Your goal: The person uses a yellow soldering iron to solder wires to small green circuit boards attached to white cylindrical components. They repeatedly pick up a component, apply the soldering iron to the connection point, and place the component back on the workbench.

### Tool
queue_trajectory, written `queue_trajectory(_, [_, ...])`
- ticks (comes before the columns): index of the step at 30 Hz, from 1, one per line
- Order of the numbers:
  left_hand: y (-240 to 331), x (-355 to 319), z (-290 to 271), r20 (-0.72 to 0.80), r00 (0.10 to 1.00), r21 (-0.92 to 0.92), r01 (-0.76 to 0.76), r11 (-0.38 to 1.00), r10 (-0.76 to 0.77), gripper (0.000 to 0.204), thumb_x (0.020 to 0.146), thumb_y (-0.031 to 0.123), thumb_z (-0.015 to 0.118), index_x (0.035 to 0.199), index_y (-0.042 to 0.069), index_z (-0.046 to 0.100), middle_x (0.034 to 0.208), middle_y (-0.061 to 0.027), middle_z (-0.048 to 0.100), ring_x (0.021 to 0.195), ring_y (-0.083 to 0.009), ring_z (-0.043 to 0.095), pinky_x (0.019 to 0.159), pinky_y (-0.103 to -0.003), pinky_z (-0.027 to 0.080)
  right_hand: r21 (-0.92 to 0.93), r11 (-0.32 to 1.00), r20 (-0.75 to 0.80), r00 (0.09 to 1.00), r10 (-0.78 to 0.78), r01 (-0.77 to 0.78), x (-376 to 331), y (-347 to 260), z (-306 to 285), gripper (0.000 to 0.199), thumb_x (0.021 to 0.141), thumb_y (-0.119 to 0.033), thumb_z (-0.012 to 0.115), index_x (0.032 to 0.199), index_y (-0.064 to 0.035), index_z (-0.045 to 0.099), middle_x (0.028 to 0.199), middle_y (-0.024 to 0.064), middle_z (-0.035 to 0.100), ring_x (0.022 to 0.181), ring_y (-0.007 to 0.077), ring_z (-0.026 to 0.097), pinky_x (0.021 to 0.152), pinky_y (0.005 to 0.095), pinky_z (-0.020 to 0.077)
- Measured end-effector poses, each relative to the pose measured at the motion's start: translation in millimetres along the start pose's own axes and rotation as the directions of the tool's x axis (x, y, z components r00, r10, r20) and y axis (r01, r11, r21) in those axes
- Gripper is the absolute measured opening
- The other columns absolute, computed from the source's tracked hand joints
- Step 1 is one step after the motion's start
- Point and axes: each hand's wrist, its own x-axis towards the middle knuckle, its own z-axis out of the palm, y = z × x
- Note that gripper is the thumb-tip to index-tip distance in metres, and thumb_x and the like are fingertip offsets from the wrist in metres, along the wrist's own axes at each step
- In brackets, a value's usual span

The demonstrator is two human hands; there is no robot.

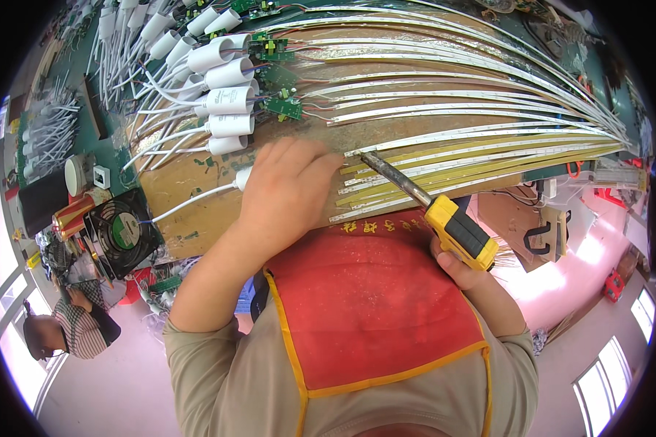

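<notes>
My right hand [455, 264] grips a yellow and black soldering iron [463, 229]. Its metal barrel slants up and left, and the tip rests at the left end of a white LED strip [430, 138]. Beside the tip, my left hand [288, 191] is closed with its fingertips pinched together near the strip's end. What they pinch is hidden under the hand. A white plastic housing [243, 178] with a white cable [197, 200] pokes out from under the left palm. More white LED strips [386, 197] with yellowish backing lie below the iron.
White housings [232, 100] with cables and green circuit boards [283, 105] fill the board's upper left, wired to LED strips. A black fan [124, 233] stands at the left edge. A brown cardboard box [521, 226] sits right. Another person [69, 324] is at far left.
</notes>
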Motion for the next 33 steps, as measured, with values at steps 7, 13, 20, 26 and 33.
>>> queue_trajectory(7, [2.7,2.3,1.6,-0.014,1.000,0.045,0.005,0.999,-0.004,0.023,0.073,0.001,0.066,0.094,0.008,0.068,0.091,-0.0052,0.063,0.083,-0.0273,0.060,0.073,-0.038,0.046,-0.026,1.000,0.014,1.000,-0.013,0.014,-1.0,5.9,-0.6,0.024,0.080,-0.013,0.072,0.097,-0.0006,0.060,0.083,0.0081,0.057,0.070,0.0201,0.055,0.064,0.0318,0.0430])
queue_trajectory(13, [2.5,2.3,4.7,-0.023,1.000,0.072,-0.010,0.997,0.012,0.023,0.072,0.001,0.065,0.093,0.008,0.067,0.089,-0.0048,0.063,0.081,-0.0263,0.060,0.072,-0.038,0.047,-0.101,0.992,0.029,0.997,-0.076,0.079,2.6,1.6,-1.4,0.022,0.080,-0.013,0.071,0.095,-0.0013,0.061,0.083,0.0091,0.058,0.070,0.0226,0.056,0.063,0.0330,0.0436])
queue_trajectory(20, [2.0,2.0,6.3,-0.001,1.000,0.107,-0.027,0.994,0.027,0.023,0.071,0.002,0.063,0.092,0.008,0.066,0.089,-0.0046,0.062,0.082,-0.0256,0.060,0.072,-0.037,0.047,-0.167,0.980,0.038,0.994,-0.104,0.109,3.1,1.4,-1.4,0.019,0.079,-0.016,0.070,0.089,-0.0032,0.061,0.080,0.0098,0.059,0.070,0.0274,0.058,0.062,0.0358,0.0447])
queue_trajectory(26, [1.6,1.8,7.9,-0.003,1.000,0.104,-0.029,0.994,0.030,0.023,0.070,0.003,0.063,0.093,0.008,0.066,0.090,-0.0047,0.062,0.082,-0.0256,0.060,0.073,-0.037,0.048,-0.164,0.978,0.015,0.991,-0.131,0.132,11.6,-8.6,4.2,0.017,0.079,-0.017,0.070,0.087,-0.0049,0.061,0.079,0.0093,0.059,0.071,0.0284,0.057,0.062,0.0365,0.0443])
queue_trajectory(33, [2.3,2.0,7.9,0.001,1.000,0.107,-0.023,0.994,0.024,0.023,0.071,0.003,0.063,0.093,0.007,0.066,0.091,-0.0048,0.062,0.082,-0.0256,0.060,0.074,-0.037,0.048,-0.188,0.980,0.140,0.990,-0.035,0.062,3.6,8.9,-4.0,0.044,0.090,-0.033,0.066,0.120,-0.0026,0.055,0.090,0.0015,0.057,0.084,0.0156,0.054,0.077,0.0312,0.0440])
